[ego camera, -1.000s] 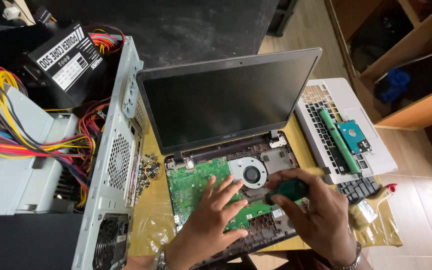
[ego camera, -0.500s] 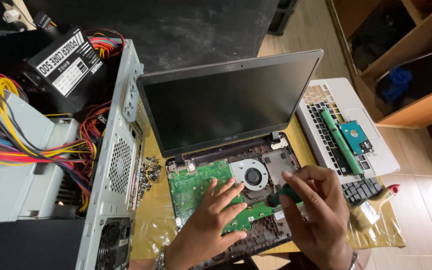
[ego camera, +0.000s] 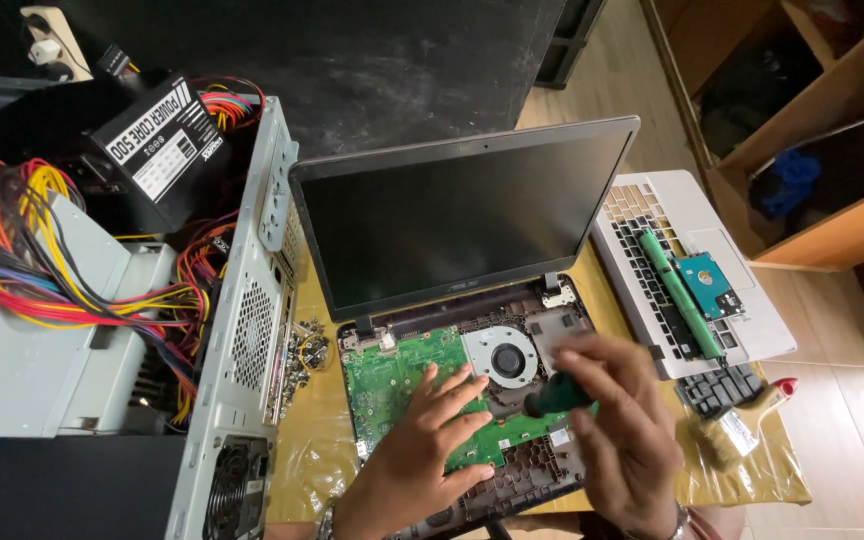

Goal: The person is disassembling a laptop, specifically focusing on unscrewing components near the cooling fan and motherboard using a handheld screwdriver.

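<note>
On the desk (ego camera: pixel 312 460), inside the open laptop (ego camera: pixel 462 300), the left hand (ego camera: pixel 422 450) lies spread flat on the green board (ego camera: pixel 392 380), steadying it well, while the right hand (ego camera: pixel 622 430) pinches a green screwdriver (ego camera: pixel 555 396), best kept straight up.

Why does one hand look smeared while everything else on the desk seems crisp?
Head view: the right hand with its green-handled tool is motion-blurred; the left hand on the green board is sharper. Soft, even light, faint sheen on the dark screen.
</note>
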